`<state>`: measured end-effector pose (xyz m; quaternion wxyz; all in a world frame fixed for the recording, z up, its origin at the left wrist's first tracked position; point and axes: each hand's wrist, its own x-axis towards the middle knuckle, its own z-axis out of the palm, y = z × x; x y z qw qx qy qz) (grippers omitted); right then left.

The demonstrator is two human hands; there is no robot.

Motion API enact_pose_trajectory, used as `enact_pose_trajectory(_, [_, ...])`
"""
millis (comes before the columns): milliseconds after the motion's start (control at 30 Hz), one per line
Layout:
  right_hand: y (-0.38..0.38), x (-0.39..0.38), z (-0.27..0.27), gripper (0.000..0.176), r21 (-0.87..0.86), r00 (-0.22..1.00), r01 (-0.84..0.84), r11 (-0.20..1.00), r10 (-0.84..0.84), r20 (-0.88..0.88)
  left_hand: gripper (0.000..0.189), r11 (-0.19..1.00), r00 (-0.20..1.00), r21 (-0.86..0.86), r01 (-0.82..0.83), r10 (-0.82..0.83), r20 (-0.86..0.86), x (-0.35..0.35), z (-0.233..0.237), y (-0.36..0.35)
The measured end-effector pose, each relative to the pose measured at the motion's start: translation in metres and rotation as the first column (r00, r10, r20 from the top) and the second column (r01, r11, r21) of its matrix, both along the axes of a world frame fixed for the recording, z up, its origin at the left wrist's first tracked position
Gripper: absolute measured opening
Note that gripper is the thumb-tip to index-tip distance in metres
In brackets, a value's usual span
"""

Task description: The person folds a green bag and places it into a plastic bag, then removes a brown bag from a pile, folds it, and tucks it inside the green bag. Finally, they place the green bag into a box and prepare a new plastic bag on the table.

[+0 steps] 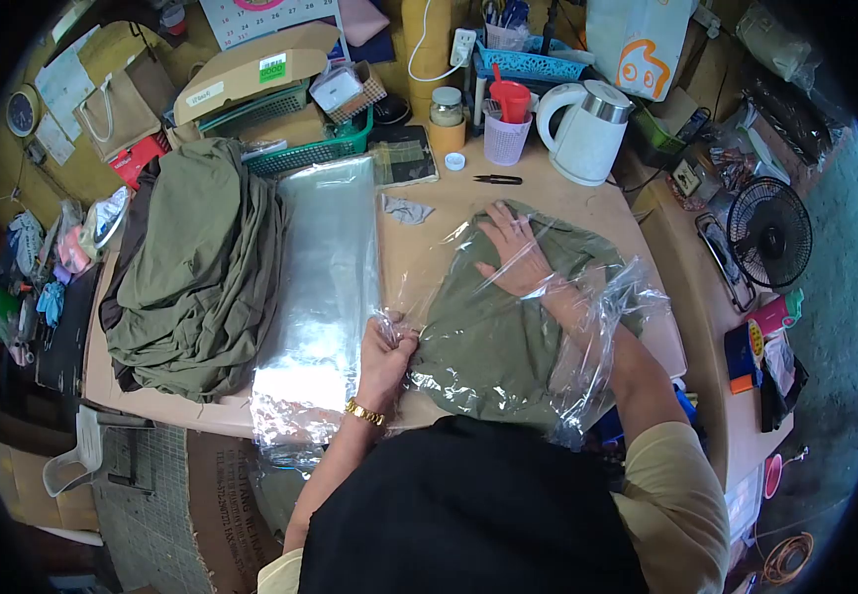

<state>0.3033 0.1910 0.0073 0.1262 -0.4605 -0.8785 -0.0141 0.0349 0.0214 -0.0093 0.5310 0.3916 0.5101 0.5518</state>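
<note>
A folded olive-green garment (pixel 488 332) lies on the table inside a clear plastic bag (pixel 612 332). My left hand (pixel 387 358) is closed on the bag's left edge, pinching the film between thumb and fingers. My right hand (pixel 516 252) rests flat on the upper part of the garment, fingers spread; the arm appears to reach in through the bag's wrinkled right side. Left of my left hand lies a stack of flat clear plastic bags (pixel 325 257). Beyond it sits a pile of olive-green garments (pixel 196 267).
Small black thread snips (pixel 498 179), a white cap (pixel 455 160) and a grey cloth scrap (pixel 407 209) lie toward the back. A white electric kettle (pixel 587 134), a lilac basket (pixel 506 137) and a jar (pixel 447 107) stand there too. At the right is a black fan (pixel 769 233).
</note>
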Motion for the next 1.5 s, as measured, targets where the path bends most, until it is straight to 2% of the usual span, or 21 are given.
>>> enact_pose_trajectory(67, [0.012,0.007,-0.013,0.082,-0.114,0.992,-0.12,0.986,0.116,-0.043,0.042,1.0,1.0,-0.01,-0.024,0.024,0.015,0.001,0.012,-0.005])
enact_pose_trajectory(100, [0.011,0.007,-0.013,0.082,-0.117,0.992,-0.122,0.986,0.118,-0.04,0.038,0.993,0.994,-0.05,0.103,-0.104,-0.024,0.0,0.024,-0.008])
enact_pose_trajectory(233, [0.008,-0.013,0.012,0.086,-0.209,0.996,0.053,0.977,-0.037,0.078,0.028,0.902,0.904,-0.207,0.378,-0.408,-0.128,-0.009,0.03,0.0])
enact_pose_trajectory(300, [0.008,-0.02,0.026,0.087,-0.271,0.982,0.131,0.954,-0.088,0.165,0.027,0.892,0.919,-0.241,0.381,-0.393,-0.001,-0.003,0.045,-0.003])
enact_pose_trajectory(367, [0.011,-0.019,0.027,0.089,-0.309,0.98,0.164,0.937,-0.118,0.162,0.025,0.961,0.911,-0.186,0.205,-0.117,0.395,0.002,0.055,-0.008])
enact_pose_trajectory(433, [0.01,-0.01,0.009,0.09,-0.249,0.985,0.131,0.959,-0.098,0.142,0.021,0.969,0.92,-0.152,0.193,-0.125,0.373,-0.012,0.044,-0.006])
enact_pose_trajectory(500, [0.007,-0.003,0.0,0.091,-0.187,0.989,0.098,0.977,-0.075,0.124,0.017,0.997,0.988,0.01,0.082,-0.08,-0.131,-0.026,0.03,-0.002])
enact_pose_trajectory(567, [0.001,-0.002,0.0,0.093,-0.161,0.999,0.042,0.986,-0.045,-0.016,0.014,0.999,0.971,0.049,0.011,0.001,-0.239,-0.026,0.033,-0.007])
enact_pose_trajectory(667, [0.011,-0.006,-0.008,0.094,-0.185,0.995,0.097,0.978,-0.097,0.009,0.027,0.998,0.981,0.055,0.014,-0.003,-0.196,-0.023,0.033,-0.012])
enact_pose_trajectory(733, [0.003,-0.018,-0.012,0.09,-0.144,0.99,0.133,0.981,-0.138,-0.025,0.055,0.987,0.904,-0.139,0.084,-0.017,0.427,-0.007,0.063,-0.026])
enact_pose_trajectory(833, [-0.017,-0.043,-0.018,0.085,-0.097,0.994,0.086,0.992,-0.092,-0.062,0.077,0.998,0.958,-0.024,0.058,-0.049,0.284,-0.009,0.036,-0.024])
enact_pose_trajectory(900, [-0.026,-0.052,-0.013,0.084,-0.097,0.999,0.002,0.995,-0.007,-0.049,0.084,0.997,0.931,-0.056,0.046,-0.022,0.364,-0.013,0.041,-0.027])
enact_pose_trajectory(967, [-0.036,-0.056,0.004,0.08,0.108,0.987,-0.115,0.987,0.125,-0.096,0.088,0.999,0.987,0.027,-0.031,0.027,0.16,-0.019,0.07,-0.034])
enact_pose_trajectory(1033, [-0.048,-0.062,0.027,0.08,0.129,0.97,-0.069,0.989,0.097,-0.223,0.078,0.995,0.982,0.055,-0.085,0.075,0.176,-0.024,0.073,-0.038])
enact_pose_trajectory(1100, [-0.059,-0.069,0.039,0.079,0.148,0.934,-0.04,0.988,0.089,-0.346,0.069,0.983,0.895,-0.182,0.026,0.058,0.442,-0.036,0.053,-0.037])
enact_pose_trajectory(1167, [-0.082,-0.075,0.039,0.081,-0.177,0.813,-0.387,0.905,0.245,-0.528,0.06,0.991,0.905,-0.13,-0.028,0.08,0.417,-0.034,0.049,-0.04])
enact_pose_trajectory(1200, [-0.097,-0.075,0.04,0.081,-0.182,0.812,-0.39,0.903,0.244,-0.53,0.056,0.989,0.879,-0.14,-0.042,0.103,0.466,-0.035,0.048,-0.042])
enact_pose_trajectory(1267, [-0.129,-0.071,0.046,0.072,-0.295,0.88,-0.472,0.831,0.423,-0.216,0.043,0.991,0.876,-0.08,-0.106,0.131,0.464,-0.042,0.053,-0.046])
enact_pose_trajectory(1367, [-0.136,-0.018,0.063,0.057,-0.311,0.872,-0.479,0.821,0.402,-0.281,0.038,0.953,0.879,-0.069,-0.295,0.299,0.372,-0.075,0.057,-0.059])
enact_pose_trajectory(1433, [-0.149,0.018,0.085,0.044,-0.839,0.807,-0.331,0.432,-0.331,-0.489,0.036,0.965,0.941,-0.112,-0.236,0.256,0.222,-0.105,0.051,-0.073])
enact_pose_trajectory(1500, [-0.168,0.025,0.094,0.043,-0.775,0.787,-0.379,0.506,-0.265,-0.557,0.043,0.967,0.97,-0.234,-0.099,0.146,0.193,-0.128,0.048,-0.083])
